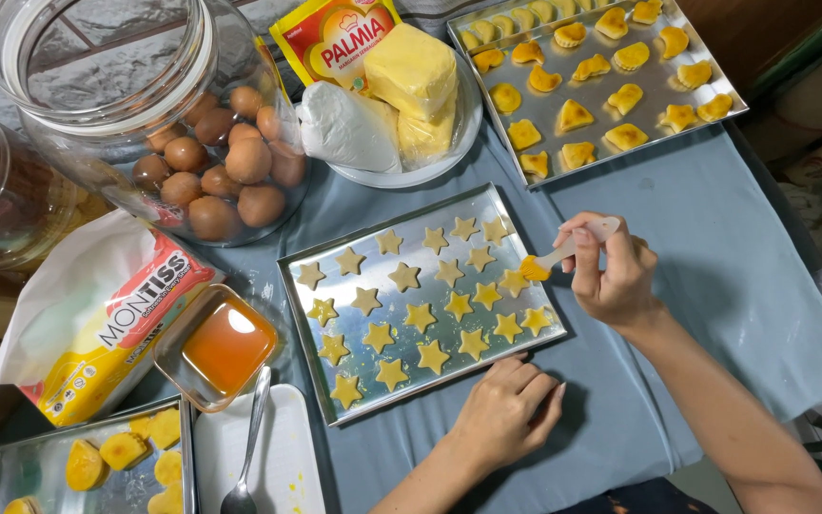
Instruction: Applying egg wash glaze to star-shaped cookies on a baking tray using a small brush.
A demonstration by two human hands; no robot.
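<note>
Star-shaped cookies [430,309], soft and breakable, fill the metal tray [302,286] at mid-tabletop [715,266]. My right hand [611,271] pinches a light pastry brush [558,255] by its handle; I judge only the bristles should touch. My left hand [506,409], fingers loosely together, steadies the tray's near edge.

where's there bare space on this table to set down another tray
The widest bare patch is the blue cloth right of the star tray, below the tray of shaped cookies, behind the right hand. A smaller strip lies near the left hand. The left side is crowded: egg jar, tissue pack, glaze dish.
</note>
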